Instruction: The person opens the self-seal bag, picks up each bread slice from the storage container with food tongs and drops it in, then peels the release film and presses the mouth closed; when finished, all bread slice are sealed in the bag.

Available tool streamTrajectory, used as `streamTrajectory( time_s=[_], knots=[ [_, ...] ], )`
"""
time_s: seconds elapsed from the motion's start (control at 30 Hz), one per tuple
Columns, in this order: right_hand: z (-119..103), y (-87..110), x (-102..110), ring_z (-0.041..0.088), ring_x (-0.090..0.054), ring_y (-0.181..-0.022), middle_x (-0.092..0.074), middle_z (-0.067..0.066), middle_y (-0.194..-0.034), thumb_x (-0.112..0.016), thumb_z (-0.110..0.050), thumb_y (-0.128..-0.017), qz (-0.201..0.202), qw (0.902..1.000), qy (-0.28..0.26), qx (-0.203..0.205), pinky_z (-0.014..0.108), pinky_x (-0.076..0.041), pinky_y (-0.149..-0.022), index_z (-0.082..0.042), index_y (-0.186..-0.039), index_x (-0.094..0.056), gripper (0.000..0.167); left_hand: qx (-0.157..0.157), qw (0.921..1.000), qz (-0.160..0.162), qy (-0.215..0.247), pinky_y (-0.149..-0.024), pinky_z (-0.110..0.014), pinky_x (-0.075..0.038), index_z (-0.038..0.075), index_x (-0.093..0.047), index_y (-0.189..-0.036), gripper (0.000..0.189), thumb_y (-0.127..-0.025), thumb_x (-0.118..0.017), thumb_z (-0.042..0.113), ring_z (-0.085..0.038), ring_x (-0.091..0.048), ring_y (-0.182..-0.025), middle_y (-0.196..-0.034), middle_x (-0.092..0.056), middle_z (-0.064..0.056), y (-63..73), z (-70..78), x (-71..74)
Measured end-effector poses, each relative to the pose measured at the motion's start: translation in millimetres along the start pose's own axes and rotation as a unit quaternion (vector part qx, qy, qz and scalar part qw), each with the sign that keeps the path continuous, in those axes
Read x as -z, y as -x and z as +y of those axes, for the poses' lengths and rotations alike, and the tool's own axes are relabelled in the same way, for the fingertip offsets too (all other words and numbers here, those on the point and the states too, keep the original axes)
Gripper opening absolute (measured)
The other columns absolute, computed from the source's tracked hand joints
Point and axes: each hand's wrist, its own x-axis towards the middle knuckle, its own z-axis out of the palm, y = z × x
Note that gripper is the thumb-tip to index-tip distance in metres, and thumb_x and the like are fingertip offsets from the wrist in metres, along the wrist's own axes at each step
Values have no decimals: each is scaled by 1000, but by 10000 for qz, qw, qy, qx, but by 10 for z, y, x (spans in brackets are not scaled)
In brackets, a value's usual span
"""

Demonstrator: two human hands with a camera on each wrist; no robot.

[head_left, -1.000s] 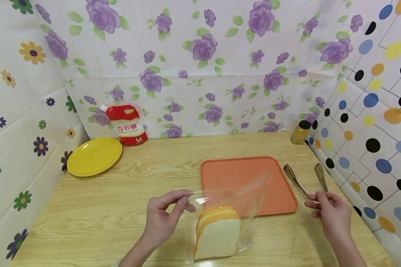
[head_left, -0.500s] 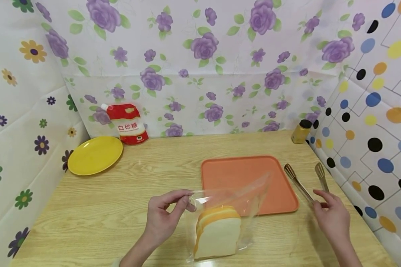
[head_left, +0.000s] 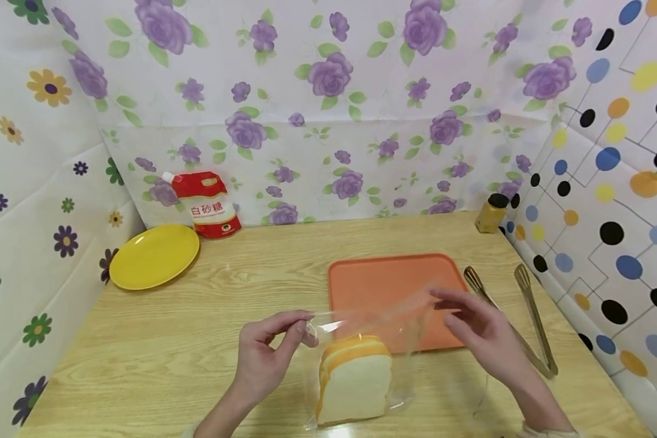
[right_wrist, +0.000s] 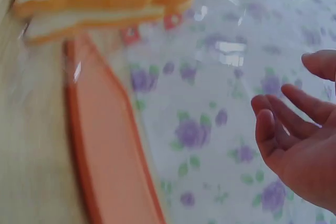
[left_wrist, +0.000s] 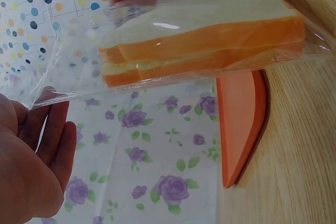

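Note:
Two slices of bread (head_left: 356, 386) lie inside a clear plastic bag (head_left: 407, 371), which stands near the front of the table. My left hand (head_left: 268, 356) pinches the bag's upper left corner between thumb and fingers. In the left wrist view the same bread (left_wrist: 210, 32) shows through the film. My right hand (head_left: 482, 331) is at the bag's upper right corner, thumb and fingers apart. The right wrist view shows that hand (right_wrist: 304, 135) holding nothing; whether a fingertip touches the film, I cannot tell. Metal tongs (head_left: 542, 340) lie on the table, partly behind the right forearm.
An orange tray (head_left: 394, 286) lies just behind the bag. At the back left are a yellow plate (head_left: 154, 257) and a red and white sugar pouch (head_left: 208, 205). A small yellow jar with a black lid (head_left: 491, 214) stands at the back right. Patterned cloth walls enclose three sides.
My right hand has moved left, from over the tongs to the bag's upper right corner. The tongs now show more fully on the table. My left hand keeps its pinch.

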Motion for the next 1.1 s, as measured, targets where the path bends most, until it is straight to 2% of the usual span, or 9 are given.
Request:
streamTrajectory(
  time_s=[0.1, 0.23, 0.37, 0.43, 0.5, 0.6, 0.7, 0.97, 1.1],
  knots=[
    [-87, -148, -113, 24, -63, -110, -65, 14, -123, -48, 15, -99, -284, 9969, -730, 98, 30, -54, -88, 11, -130, -56, 32, 79, 10000, 58, 14, -71, -28, -59, -6, -71, -105, 29, -87, -58, -24, -17, -71, -65, -71, -70, -13, 22, -4, 3],
    [-159, -230, -176, 20, -69, -89, -72, 10, -100, -52, 10, -99, 20, 9968, -794, -93, 29, -57, -70, 8, -113, -64, 18, 322, 9988, 304, -201, -65, -25, -57, -7, -71, -102, 25, -89, -57, -22, -16, -71, -65, -70, -70, -12, 45, -6, 5],
    [-199, -252, -181, 19, -71, -81, -74, 11, -93, -55, 8, -99, 240, 9973, -670, -198, 27, -55, -59, 7, -106, -67, 14, 666, 9943, 650, -519, -42, -17, -38, -5, -72, -98, 18, -91, -59, -17, -14, -71, -65, -69, -71, -11, 40, -3, 16],
    [-210, -254, -180, 19, -72, -80, -74, 10, -93, -55, 7, -99, 252, 9971, -679, -216, 27, -55, -58, 9, -106, -66, 13, 793, 9922, 760, -583, -38, -19, -31, -4, -72, -96, 16, -92, -60, -15, -13, -71, -65, -70, -71, -12, 31, 1, 21],
    [-218, -257, -181, 18, -72, -80, -75, 9, -93, -56, 7, -99, 260, 9973, -642, -229, 27, -55, -57, 9, -105, -66, 12, 897, 9910, 820, -559, -42, -17, -37, -6, -71, -95, 14, -92, -61, -15, -11, -71, -68, -72, -72, -14, 15, 15, 22],
    [-232, -269, -187, 19, -72, -80, -75, 10, -93, -56, 7, -99, 231, 9980, -562, -182, 27, -54, -56, 8, -105, -67, 12, 1045, 9895, 894, -451, -59, -17, -51, -8, -71, -95, 11, -92, -62, -13, -9, -70, -76, -83, -73, -18, -13, 41, 25],
    [-248, -288, -195, 19, -72, -78, -74, 11, -91, -57, 5, -99, 241, 9983, -491, -215, 26, -54, -55, 4, -105, -69, 13, 1118, 9893, 913, -200, -72, -21, -56, -10, -70, -96, 10, -93, -61, -13, -11, -70, -84, -91, -72, -22, -47, 60, 33],
    [-283, -333, -214, 21, -72, -72, -73, 17, -86, -56, 8, -98, 363, 9973, -624, -147, 27, -53, -52, 11, -106, -68, 14, 1305, 9889, 698, 148, -59, -27, -58, -10, -66, -98, 9, -96, -57, -10, -15, -70, -68, -79, -71, -21, -100, 70, 77],
    [-278, -351, -215, 20, -71, -71, -72, 18, -86, -57, 8, -98, 350, 9971, -652, -164, 28, -52, -51, 14, -106, -66, 13, 1405, 9877, 677, 129, -57, -28, -58, -11, -66, -102, 10, -93, -61, -12, -14, -70, -67, -77, -70, -20, -125, 69, 88]
  ],
)
